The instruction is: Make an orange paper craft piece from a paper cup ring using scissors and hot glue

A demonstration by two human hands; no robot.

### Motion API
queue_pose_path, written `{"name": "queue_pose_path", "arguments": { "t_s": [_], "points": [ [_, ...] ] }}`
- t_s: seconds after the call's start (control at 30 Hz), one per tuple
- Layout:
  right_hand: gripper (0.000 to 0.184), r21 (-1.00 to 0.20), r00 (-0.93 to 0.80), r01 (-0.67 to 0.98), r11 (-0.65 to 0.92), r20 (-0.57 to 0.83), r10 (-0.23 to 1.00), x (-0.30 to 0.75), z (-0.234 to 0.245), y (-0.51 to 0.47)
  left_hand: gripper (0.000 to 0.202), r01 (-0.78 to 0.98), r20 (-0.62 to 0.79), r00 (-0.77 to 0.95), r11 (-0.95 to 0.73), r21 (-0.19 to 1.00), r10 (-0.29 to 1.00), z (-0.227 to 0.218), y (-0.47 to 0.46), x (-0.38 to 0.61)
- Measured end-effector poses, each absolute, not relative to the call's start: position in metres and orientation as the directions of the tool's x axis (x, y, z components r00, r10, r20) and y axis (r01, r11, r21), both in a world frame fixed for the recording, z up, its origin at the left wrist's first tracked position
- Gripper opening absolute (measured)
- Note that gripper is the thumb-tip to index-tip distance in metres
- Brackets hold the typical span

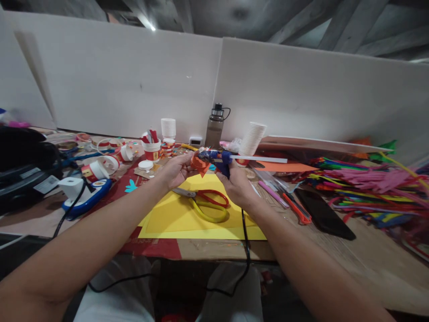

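My right hand (236, 182) is wrapped round the handle of a blue hot glue gun (225, 157), which points left. A white glue stick (261, 158) juts out of its back end, and a black cord (244, 232) drops from it past the table edge. Between the fingers of my left hand (179, 170) is an orange paper piece (199, 165), right at the gun's nozzle; whether they touch I cannot tell. Below both hands, scissors (209, 208) with one red and one yellow handle loop lie on yellow paper sheets (167, 219).
Behind stand a bottle (215, 127), stacked white cups (253, 138) and a red-white tub (151, 150). To the right lie a phone (323, 212), an orange cutter (297, 209) and many pipe cleaners (368, 179). A blue-white power strip (87, 199) sits left, near paper cups (95, 172).
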State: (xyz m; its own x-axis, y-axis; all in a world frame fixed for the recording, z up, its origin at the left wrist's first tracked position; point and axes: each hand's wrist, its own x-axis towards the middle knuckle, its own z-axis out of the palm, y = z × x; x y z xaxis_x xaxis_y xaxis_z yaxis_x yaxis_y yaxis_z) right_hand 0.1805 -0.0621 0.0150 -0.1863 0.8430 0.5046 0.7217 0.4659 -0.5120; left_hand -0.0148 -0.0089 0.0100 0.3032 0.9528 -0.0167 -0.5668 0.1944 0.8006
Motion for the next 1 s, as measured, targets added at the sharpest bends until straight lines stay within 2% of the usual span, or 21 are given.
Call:
{"name": "queue_pose_path", "arguments": {
  "t_s": [0.47,0.73,1.0],
  "points": [
    [0.043,-0.515,-0.135,0.739,0.435,0.519,0.844,0.1808,0.0140,-0.0629,0.019,-0.571,0.001,0.288,0.171,0.803,0.958,0.0090,-0.0098,-0.0132],
    [0.031,-0.490,-0.178,0.740,0.461,0.518,0.836,0.1778,0.0138,-0.0649,0.016,-0.557,0.016,0.297,0.160,0.815,0.955,0.0053,-0.0054,-0.0152],
    [0.039,-0.524,-0.150,0.717,0.459,0.528,0.836,0.1786,0.0141,-0.0648,0.017,-0.570,0.021,0.294,0.157,0.807,0.955,0.0063,-0.0078,-0.0144]
  ]
}}
